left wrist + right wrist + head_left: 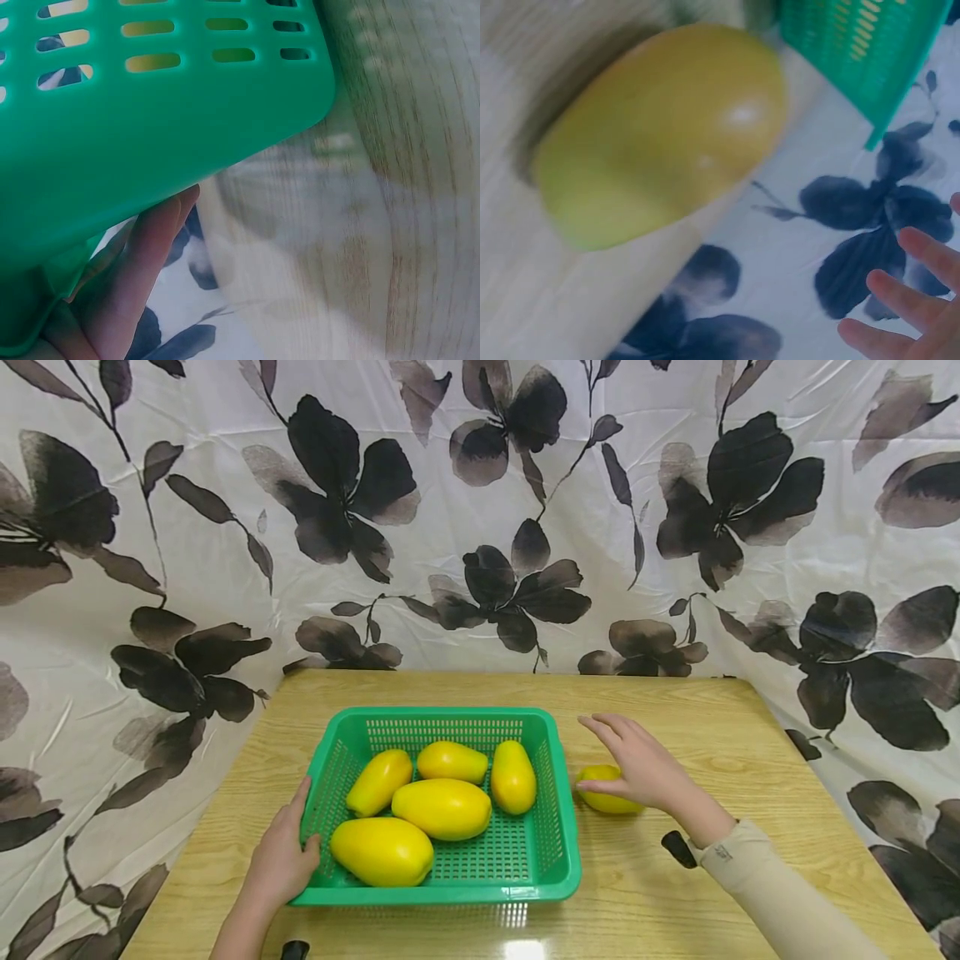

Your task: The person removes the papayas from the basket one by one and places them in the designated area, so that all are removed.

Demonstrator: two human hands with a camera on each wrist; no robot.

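The left hand point(279, 858) grips the side of the green basket point(435, 893), which holds five yellow fruits point(442, 810). The right hand point(647, 768), fingers spread, is over a lone fruit point(611, 804) on the bench point(750, 777) beside it. Only the right wrist view shows that fruit whole; one end seems greenish, though blurry.

Green basket point(435, 895) blocks you left of the loose yellow fruit point(667, 139); pass above the rim point(568, 843). You have room over the table point(712, 727) beyond that fruit. Inside, front-right is free; five fruits point(442, 810) obstruct left and back. Your left fingers point(142, 247) occupy the left side.
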